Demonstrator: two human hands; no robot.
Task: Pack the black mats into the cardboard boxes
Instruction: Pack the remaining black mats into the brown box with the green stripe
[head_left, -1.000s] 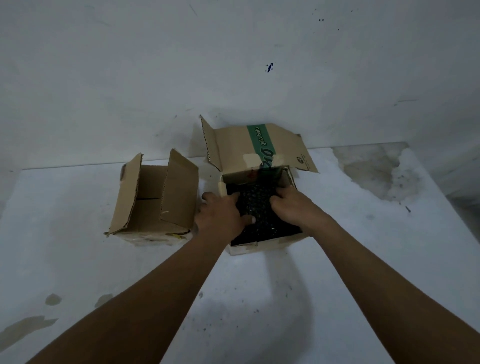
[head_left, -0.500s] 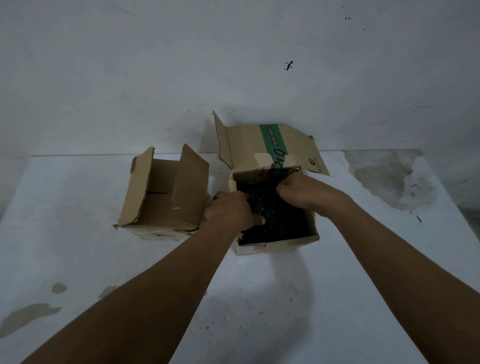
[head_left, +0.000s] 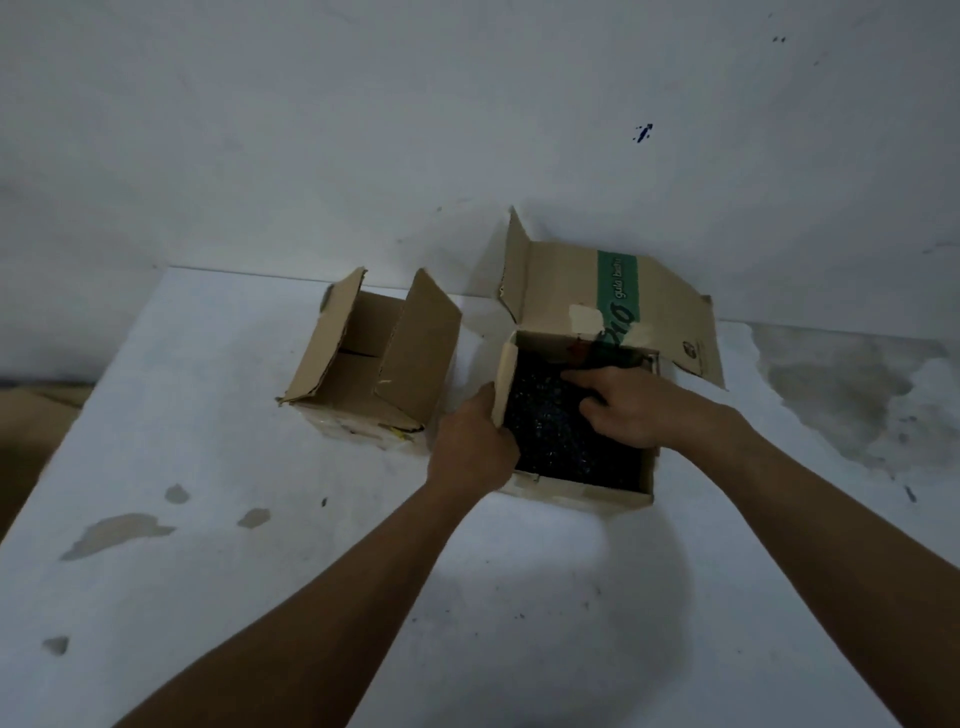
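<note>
**boxfan22:** Two hands were seen on the same carton. The left hand was wrapped around the left side flap of the right cardboard box, thumb on the outside, fingers curled over the flap's edge, so a closed grip on cardboard. The right hand was laid down inside the box, fingers spread and mostly flat, index stretched toward the far wall. Nothing was pinched by it; the black mat was just being pressed on from above.

**mat_guy:** And the mat itself, where was it found?

**boxfan22:** It was sat inside that right box, filling pretty much the whole floor of it, dark and bumpy-looking. How many were stacked under it couldn't be told. The far flap was stood up against the wall, with a green printed stripe on it; the lettering was too blurry to be read properly.

**mat_guy:** Second box?

**boxfan22:** The left cardboard box was parked just beside it, not touching as far as could be made out, flaps open and leaning outward, only plain brown cardboard seen inside. Both were set on a white table with chipped, stained patches, pushed up near the wall. Something brown was glimpsed past the table's left edge, but it couldn't be identified.
</note>
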